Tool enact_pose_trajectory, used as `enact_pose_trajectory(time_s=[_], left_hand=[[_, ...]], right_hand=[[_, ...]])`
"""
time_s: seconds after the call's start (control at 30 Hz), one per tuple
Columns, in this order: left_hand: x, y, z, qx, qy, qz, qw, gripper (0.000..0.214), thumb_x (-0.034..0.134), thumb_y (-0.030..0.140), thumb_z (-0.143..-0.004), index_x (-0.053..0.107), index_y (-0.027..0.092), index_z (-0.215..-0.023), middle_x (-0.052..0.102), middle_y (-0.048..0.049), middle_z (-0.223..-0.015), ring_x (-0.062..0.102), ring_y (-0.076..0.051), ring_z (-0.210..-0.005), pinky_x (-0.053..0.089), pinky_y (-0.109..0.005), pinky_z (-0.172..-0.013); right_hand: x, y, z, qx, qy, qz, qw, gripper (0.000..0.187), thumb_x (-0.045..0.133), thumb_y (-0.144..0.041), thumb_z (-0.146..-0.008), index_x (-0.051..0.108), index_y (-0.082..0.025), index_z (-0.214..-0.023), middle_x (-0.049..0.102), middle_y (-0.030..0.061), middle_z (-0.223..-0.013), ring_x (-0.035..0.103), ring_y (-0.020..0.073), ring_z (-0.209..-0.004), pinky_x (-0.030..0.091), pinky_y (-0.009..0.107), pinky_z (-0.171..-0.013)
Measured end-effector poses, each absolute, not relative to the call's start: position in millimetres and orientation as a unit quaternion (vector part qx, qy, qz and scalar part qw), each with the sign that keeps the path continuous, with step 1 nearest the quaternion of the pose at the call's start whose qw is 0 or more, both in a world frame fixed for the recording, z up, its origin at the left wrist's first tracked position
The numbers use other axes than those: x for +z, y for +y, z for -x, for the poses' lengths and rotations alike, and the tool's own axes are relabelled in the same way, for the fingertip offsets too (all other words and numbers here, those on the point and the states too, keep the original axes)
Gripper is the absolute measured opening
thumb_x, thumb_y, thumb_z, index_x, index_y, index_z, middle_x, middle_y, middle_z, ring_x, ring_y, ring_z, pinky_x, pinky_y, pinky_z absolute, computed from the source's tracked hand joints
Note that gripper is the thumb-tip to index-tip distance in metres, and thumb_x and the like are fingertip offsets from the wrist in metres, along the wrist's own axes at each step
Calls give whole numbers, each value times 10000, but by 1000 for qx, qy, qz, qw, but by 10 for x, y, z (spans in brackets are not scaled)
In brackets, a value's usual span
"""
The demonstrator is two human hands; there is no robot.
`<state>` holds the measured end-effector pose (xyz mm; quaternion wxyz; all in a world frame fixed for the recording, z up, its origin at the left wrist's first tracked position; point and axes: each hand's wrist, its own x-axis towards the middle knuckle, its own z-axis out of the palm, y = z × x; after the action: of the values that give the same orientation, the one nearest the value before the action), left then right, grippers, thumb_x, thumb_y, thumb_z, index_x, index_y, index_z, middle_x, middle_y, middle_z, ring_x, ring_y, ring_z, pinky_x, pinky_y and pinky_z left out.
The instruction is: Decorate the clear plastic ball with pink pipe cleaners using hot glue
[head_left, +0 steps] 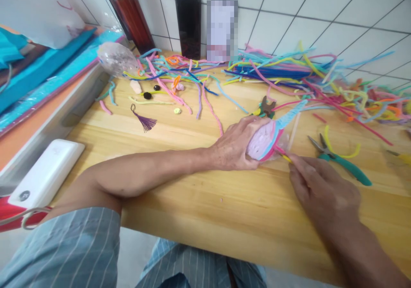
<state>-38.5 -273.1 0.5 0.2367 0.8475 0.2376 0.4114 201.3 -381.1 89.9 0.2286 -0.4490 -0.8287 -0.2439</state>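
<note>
My left hand (236, 144) is wrapped around a rounded lavender craft piece (260, 141) made of fuzzy pipe cleaners. Light-blue and hot-pink bands edge its right side, and a light-blue strip (292, 113) sticks up from it to the upper right. Thumb and fingers of my right hand (324, 185) pinch a thin pink and yellow pipe cleaner (284, 154) at the piece's lower right edge. Just beyond my left hand lie brown-jawed pliers (267, 107). Green-handled pliers (345, 164) rest to the right, above my right hand, beside a curved yellow pipe cleaner (345, 154).
Many coloured pipe cleaners (269, 72) are heaped along the tiled wall. A purple tassel (144, 120) and small black beads (147, 95) lie left of centre. Two phones, one black (188, 25), lean on the wall. A white power bank (46, 172) sits at the left edge.
</note>
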Motion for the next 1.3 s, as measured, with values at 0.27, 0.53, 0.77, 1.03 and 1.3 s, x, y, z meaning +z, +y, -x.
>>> enact_pose_trajectory(time_s=[0.27,0.53,0.77,1.03,1.3], left_hand=[[10,-2730,395,418,230,-849,227,1095,908,467,-941,235,264,-1780,511,-248,-1758,508,-429,-1690,497,-678,-1389],[8,-2716,403,410,232,-847,247,1117,906,448,-926,223,290,-1795,495,-231,-1788,489,-434,-1712,462,-706,-1419],[-34,-2675,426,419,218,-853,221,1119,895,450,-915,226,278,-1795,501,-231,-1770,505,-433,-1684,453,-688,-1416],[-62,-2618,473,391,234,-860,229,1162,845,758,-978,212,315,-1846,497,-225,-1791,476,-478,-1715,395,-762,-1433],[-81,-2537,555,412,214,-863,200,1202,826,878,-946,215,333,-1826,523,-213,-1759,496,-479,-1696,399,-727,-1431]], right_hand=[[923,-3808,-2001,-242,-831,446,228,828,747,-44,-1062,525,-344,-1801,918,-11,-985,853,164,-738,576,227,-641],[915,-3801,-1979,-282,-819,446,224,299,735,-79,-1089,833,-263,-1303,915,-1,-935,827,125,-715,561,208,-655],[925,-3801,-1976,-272,-825,445,217,220,700,-104,-1128,854,-216,-1237,920,24,-934,830,112,-725,543,213,-633],[791,-3832,-2031,-223,-819,485,209,316,621,-156,-1156,866,-230,-1341,915,35,-994,826,129,-835,501,254,-630],[745,-3829,-2008,-187,-819,514,177,393,545,-207,-1194,859,-255,-1424,916,56,-1060,812,160,-867,483,307,-652]])
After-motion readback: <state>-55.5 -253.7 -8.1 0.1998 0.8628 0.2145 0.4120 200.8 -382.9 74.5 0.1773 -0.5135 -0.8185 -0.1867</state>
